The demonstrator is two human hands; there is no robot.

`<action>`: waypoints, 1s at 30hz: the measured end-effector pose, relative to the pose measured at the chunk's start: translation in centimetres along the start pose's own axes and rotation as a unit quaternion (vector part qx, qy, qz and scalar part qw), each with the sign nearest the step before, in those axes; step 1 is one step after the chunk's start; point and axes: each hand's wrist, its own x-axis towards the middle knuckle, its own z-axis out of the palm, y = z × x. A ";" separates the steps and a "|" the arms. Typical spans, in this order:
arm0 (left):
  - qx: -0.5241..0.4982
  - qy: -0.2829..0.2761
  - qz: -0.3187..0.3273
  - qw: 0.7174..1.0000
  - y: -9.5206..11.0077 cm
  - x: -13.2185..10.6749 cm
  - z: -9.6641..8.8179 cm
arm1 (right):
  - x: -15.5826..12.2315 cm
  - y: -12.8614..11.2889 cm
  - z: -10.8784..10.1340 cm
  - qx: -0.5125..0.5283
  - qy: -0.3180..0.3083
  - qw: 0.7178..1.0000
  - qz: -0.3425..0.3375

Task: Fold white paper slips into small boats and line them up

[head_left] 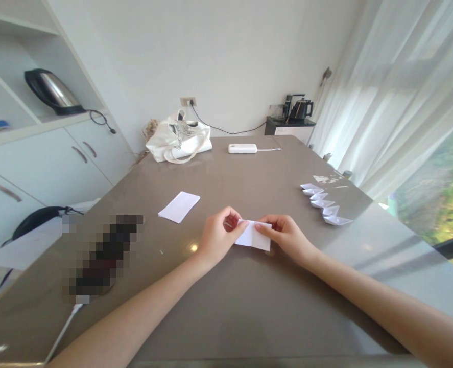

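A small white sheet of paper (252, 238) is held between both hands above the grey-brown table, with a faint crease down its middle. My left hand (221, 230) pinches its upper left edge between thumb and fingers. At the upper right edge, my right hand (285, 234) grips the same sheet, thumb in front and fingers behind. Left of my left hand lies a stack of blank white paper (179, 206). To the right, several folded paper boats (322, 203) stand in a row.
A white handbag (180, 138) and a white power bank (242, 148) with a short cable sit at the table's (226, 317) far end. A pixelated dark object (105, 255) with a cable lies at left. Paper scraps (326, 179) are near the right edge, by the curtain.
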 end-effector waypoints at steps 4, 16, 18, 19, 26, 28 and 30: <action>0.031 0.025 0.037 0.999 0.0 0.0 -0.1 | -0.1 0.3 0.3 0.073 -0.005 0.996 0.052; 0.073 -0.050 0.145 0.985 0.6 -0.3 -0.2 | 0.1 0.8 0.1 0.102 0.022 0.992 0.073; 0.064 -0.054 0.143 0.986 0.6 -0.3 -0.1 | 0.1 0.7 0.0 0.097 0.030 0.992 0.076; 0.060 -0.056 0.143 0.986 0.6 -0.4 -0.1 | 0.1 0.7 0.0 0.097 0.031 0.992 0.076; -0.019 -0.087 0.110 0.990 1.0 -0.6 0.1 | 0.2 0.7 0.0 0.097 0.038 0.991 0.082; -0.073 -0.091 0.049 0.992 0.8 -0.4 0.3 | 0.2 0.7 0.1 0.098 0.034 0.991 0.081; -0.133 -0.104 -0.035 0.985 0.4 -0.1 0.5 | 0.1 0.8 0.1 0.095 0.027 0.992 0.080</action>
